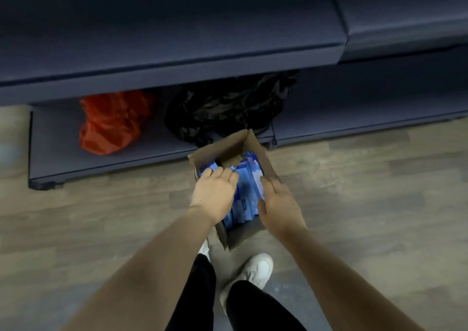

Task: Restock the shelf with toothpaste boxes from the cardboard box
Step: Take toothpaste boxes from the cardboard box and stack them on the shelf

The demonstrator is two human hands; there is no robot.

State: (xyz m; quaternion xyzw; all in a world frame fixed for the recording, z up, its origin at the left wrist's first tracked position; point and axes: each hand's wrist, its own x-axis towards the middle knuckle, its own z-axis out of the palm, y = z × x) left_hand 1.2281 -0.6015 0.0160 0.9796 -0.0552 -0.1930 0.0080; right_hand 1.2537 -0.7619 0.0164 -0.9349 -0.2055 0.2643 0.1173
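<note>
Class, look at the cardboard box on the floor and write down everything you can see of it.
The cardboard box is small, brown and plain, open at the top with its flaps raised. It stands on the wood-look floor, turned at an angle, just in front of the bottom shelf. Inside lie blue toothpaste boxes, packed side by side. The left hand reaches in over them, and the right hand grips one at the box's right wall. A white shoe stands close behind it.
</note>
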